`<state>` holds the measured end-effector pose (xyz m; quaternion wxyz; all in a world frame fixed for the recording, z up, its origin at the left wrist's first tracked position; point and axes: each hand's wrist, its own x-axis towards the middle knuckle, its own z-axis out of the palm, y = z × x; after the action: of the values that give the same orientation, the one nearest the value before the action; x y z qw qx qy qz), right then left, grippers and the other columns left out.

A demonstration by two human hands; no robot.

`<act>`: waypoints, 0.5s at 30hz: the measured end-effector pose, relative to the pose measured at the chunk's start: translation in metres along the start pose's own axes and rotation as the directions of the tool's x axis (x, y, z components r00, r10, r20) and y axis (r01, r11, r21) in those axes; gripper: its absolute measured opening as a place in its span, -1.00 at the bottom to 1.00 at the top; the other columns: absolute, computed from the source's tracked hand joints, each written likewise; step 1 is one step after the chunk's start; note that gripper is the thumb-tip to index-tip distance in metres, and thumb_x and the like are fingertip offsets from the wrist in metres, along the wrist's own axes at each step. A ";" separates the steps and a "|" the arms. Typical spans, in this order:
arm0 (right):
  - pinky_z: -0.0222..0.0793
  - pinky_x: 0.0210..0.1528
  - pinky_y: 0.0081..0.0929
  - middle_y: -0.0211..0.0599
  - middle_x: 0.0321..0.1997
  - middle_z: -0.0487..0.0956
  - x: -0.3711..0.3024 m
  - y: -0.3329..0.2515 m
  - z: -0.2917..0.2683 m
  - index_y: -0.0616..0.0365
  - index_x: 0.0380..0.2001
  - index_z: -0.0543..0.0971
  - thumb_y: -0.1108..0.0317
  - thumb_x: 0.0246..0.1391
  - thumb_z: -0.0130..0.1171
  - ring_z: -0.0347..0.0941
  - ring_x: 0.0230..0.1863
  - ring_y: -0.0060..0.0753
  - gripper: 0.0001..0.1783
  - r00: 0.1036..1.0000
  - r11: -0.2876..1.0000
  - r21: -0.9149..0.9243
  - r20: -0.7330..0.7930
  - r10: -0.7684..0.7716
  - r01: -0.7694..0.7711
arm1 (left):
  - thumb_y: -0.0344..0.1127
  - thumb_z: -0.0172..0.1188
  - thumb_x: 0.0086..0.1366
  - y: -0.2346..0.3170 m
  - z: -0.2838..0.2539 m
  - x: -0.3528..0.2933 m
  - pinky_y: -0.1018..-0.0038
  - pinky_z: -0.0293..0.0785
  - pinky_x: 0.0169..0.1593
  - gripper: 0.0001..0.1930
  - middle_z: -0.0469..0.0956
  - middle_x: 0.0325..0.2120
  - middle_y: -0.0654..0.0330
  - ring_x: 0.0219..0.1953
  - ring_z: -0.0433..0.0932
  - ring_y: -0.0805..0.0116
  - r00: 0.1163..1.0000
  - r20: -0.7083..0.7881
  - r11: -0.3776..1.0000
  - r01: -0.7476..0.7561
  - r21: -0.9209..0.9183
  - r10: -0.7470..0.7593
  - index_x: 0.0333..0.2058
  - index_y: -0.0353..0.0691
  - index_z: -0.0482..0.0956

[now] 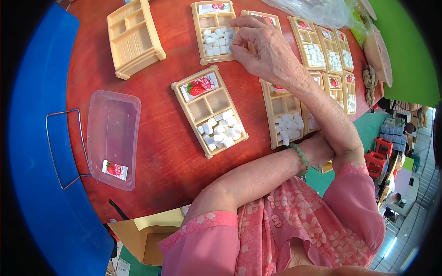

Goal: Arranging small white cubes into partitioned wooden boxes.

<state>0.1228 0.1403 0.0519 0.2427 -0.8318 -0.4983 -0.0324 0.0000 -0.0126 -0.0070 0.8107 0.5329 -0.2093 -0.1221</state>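
My right hand (267, 53) reaches across to the right edge of a tan compartment tray (201, 27). Its fingers are bent and drawn in at that edge; what they grip, if anything, is hidden. White, rounded cube-shaped pieces (219, 42) fill that tray's large compartment, and a strawberry-printed packet (214, 8) lies in its top slot. My left forearm crosses under my right arm. Only the back of my left hand (320, 149) shows past a green bead bracelet; its fingers are hidden. Nearest to it stands another filled tray (278, 106). A similar tray (200, 119) sits mid-table.
Upturned or stacked tan trays (131, 39) stand at the far left. A clear plastic tub (113, 99) holds one strawberry packet (115, 170). Several filled trays (317, 32) line the right side of the red table (165, 179), below a clear plastic bag (317, 10). A cardboard box (156, 239) is below the near edge.
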 end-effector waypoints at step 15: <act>0.50 -0.24 -0.37 -0.04 0.09 0.60 0.000 -0.011 0.003 0.26 -0.46 0.53 0.48 0.00 0.23 0.54 -0.34 -0.39 -0.91 0.993 0.993 0.024 0.000 0.120 -0.120 | -0.41 0.12 0.30 -0.002 -0.001 -0.004 0.22 0.16 0.40 -0.58 0.44 0.20 -0.07 0.32 0.30 0.00 0.981 0.065 0.898 -0.195 0.395 0.185 0.15 -0.28 0.48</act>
<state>0.1129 0.1457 0.0528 0.2542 -0.8572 -0.4477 -0.0124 -0.0034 -0.0109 -0.0105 0.6900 0.6627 -0.2912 -0.0041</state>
